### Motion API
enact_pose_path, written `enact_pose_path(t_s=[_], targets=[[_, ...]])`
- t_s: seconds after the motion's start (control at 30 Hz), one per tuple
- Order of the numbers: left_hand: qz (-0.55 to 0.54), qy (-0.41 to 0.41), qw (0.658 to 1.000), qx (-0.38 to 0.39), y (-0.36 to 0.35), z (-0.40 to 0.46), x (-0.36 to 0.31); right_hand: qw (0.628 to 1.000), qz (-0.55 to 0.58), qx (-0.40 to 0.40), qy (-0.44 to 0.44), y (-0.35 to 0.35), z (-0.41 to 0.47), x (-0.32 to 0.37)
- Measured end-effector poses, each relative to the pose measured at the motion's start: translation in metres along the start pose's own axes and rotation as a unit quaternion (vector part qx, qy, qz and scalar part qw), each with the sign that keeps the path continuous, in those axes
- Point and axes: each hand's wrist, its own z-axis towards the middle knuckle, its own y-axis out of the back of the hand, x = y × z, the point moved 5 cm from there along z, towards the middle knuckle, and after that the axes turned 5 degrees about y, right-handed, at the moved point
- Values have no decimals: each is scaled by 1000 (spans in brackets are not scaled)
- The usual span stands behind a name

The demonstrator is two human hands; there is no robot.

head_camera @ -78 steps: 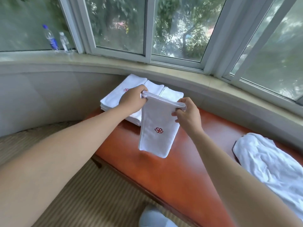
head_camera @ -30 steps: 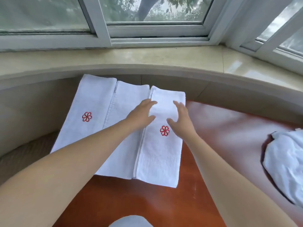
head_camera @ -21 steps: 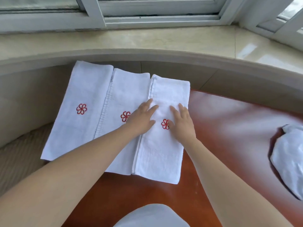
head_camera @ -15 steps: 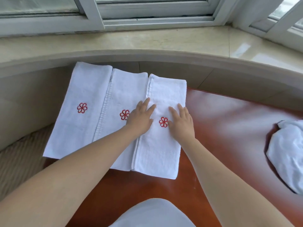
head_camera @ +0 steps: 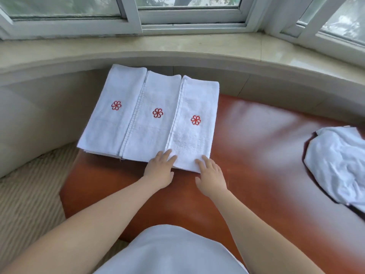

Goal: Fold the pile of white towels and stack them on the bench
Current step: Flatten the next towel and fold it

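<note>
Your left grip (head_camera: 159, 172) and right grip (head_camera: 211, 177) lie flat, fingers straight, fingertips resting on the near edge of the rightmost folded white towel with a red flower emblem (head_camera: 194, 125). It overlaps two matching folded towels (head_camera: 138, 113) on the glossy reddish-brown surface (head_camera: 256, 155). Far right sits the crumpled white towel pile (head_camera: 337, 165).

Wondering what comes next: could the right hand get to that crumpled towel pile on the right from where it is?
Probably yes: bare bench lies between the right hand and the crumpled pile, with nothing in the way.
</note>
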Motion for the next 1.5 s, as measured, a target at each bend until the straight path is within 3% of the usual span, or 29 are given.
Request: enact_pose_path(t_s=[0.3, 0.57, 0.7, 0.93, 1.1, 1.5], targets=[[-115, 75, 990, 8, -19, -87, -39, 998, 20, 55, 10, -14, -77, -11], [-187, 85, 975, -83, -13, -146, -93, 993, 104, -30, 40, 2, -121, -24], [-206, 87, 968, -117, -4, -168, -119, 994, 58, -83, 37, 14, -152, -29], [-233, 58, 957, -162, -4, -207, -142, 988, 31, -149, 18, 29, -202, -37], [-195, 29, 962, -192, -14, -248, -148, 986, -6, -168, 20, 35, -248, -37], [-162, -39, 975, -151, -69, -309, -208, 987, -56, -150, -16, 26, -373, -64]])
